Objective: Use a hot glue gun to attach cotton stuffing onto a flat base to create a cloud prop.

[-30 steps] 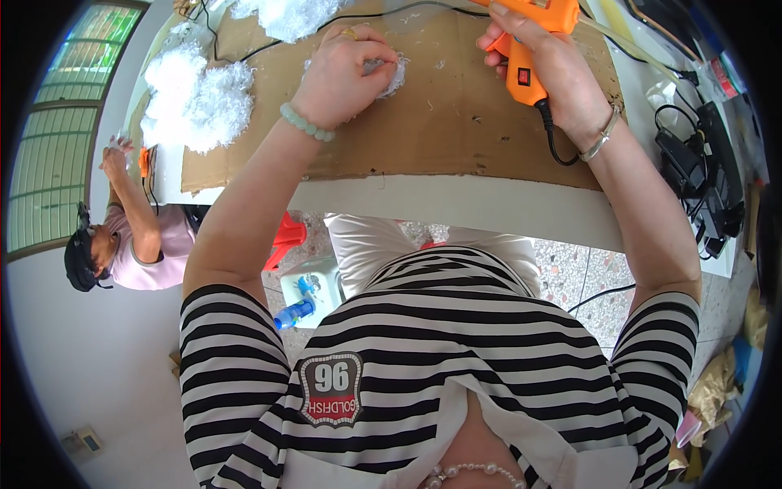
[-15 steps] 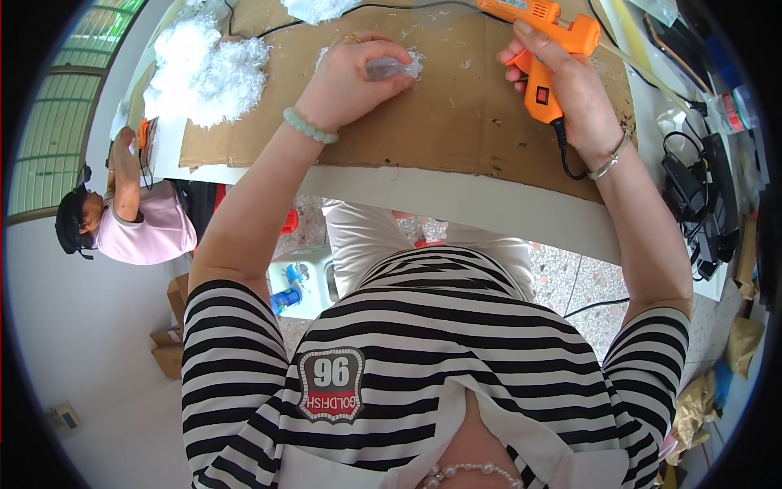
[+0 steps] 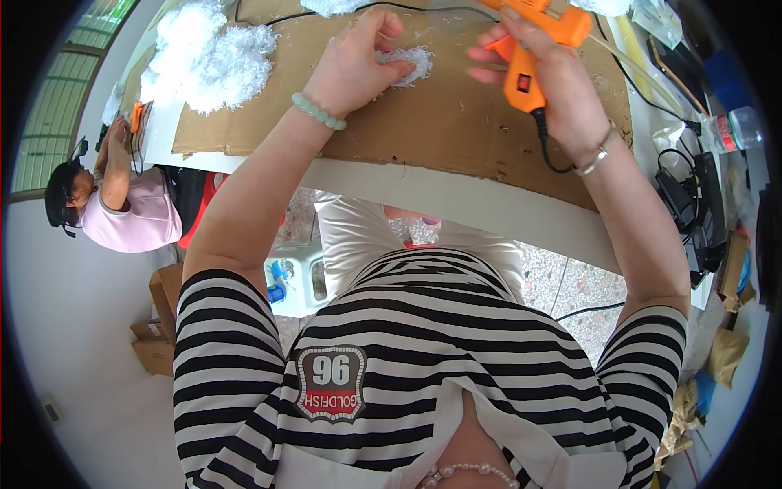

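Observation:
Beneath the fingers of my left hand [image 3: 349,67] lies a small white fluffy piece [image 3: 415,65] on the brown cardboard [image 3: 342,138]. The thumb rests at this piece's edge while the forefinger is lifted away from it, leaving a gap between them. My right hand [image 3: 570,98] grips an orange hot glue gun [image 3: 564,29] by its handle, palm and thumb against it. Its other fingers stretch out to the left, off the trigger. A black cord leaves the bottom of the handle.
A large heap of white fluffy material [image 3: 208,61] covers the cardboard's far left. Black adapters and cords [image 3: 692,196] and a clear bottle [image 3: 737,130] are at the right. On the left, a person in pink [image 3: 134,208] holds another orange tool [image 3: 136,116].
The clear piece in my left hand is no longer visible, and its forefinger has lifted from the thumb. My right hand has shifted slightly left with the glue gun, its fingers straightening.

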The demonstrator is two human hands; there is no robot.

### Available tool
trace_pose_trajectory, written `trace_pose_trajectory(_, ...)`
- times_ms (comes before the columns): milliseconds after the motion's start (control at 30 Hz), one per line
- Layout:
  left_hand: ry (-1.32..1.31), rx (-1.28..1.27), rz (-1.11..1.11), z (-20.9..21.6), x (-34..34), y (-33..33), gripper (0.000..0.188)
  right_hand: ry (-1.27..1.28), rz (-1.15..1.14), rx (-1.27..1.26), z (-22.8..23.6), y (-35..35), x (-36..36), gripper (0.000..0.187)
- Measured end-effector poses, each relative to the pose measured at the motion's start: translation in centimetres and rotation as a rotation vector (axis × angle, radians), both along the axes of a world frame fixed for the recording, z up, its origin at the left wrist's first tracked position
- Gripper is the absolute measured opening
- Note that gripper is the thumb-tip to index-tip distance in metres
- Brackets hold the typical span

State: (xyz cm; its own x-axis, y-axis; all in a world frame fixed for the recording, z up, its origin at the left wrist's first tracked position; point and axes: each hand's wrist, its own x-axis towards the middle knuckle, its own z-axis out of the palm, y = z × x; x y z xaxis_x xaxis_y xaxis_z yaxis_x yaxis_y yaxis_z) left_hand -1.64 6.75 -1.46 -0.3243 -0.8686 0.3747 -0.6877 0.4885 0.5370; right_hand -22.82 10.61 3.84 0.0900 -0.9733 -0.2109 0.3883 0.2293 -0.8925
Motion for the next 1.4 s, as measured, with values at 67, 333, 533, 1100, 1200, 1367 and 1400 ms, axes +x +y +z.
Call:
trace_pose_trajectory(67, -0.017, -0.015, 0.033, -0.1, 0.1, 0.1, 0.043, -0.015, 0.048, -0.043, -1.3, -0.9, 1.0, 0.015)
trace_pose_trajectory(333, 0.004, -0.200, -0.055, -0.7, 1.5, -0.5, 0.036, 0.129, 0.124, -0.123, -3.7, -3.5, 4.0, 0.028)
trace_pose_trajectory(533, 0.076, -0.339, 0.026, 0.7, 4.4, 1.3, 0.015, 0.011, 0.080, -0.056, -3.6, -3.7, 4.0, 0.016)
trace_pose_trajectory(1100, -0.304, -0.451, -0.179, -0.5, 2.6, 2.8, 0.007, 0.751, 0.510, -0.330, -0.1, -0.2, -4.6, 0.028)
trace_pose_trajectory(1200, -0.419, -0.500, -0.141, -0.9, 2.3, 2.5, 0.004, 0.800, 0.510, -0.316, 0.1, 0.2, -4.1, 0.030)
trace_pose_trajectory(1367, -0.450, -0.516, -0.156, -0.8, 2.2, 2.8, 0.004, 0.856, 0.547, -0.323, -0.1, -0.2, -3.3, 0.030)
trace_pose_trajectory(1400, -0.448, -0.514, -0.155, -0.8, 2.2, 2.7, 0.004, 0.894, 0.567, -0.307, 0.0, -0.4, -3.2, 0.028)
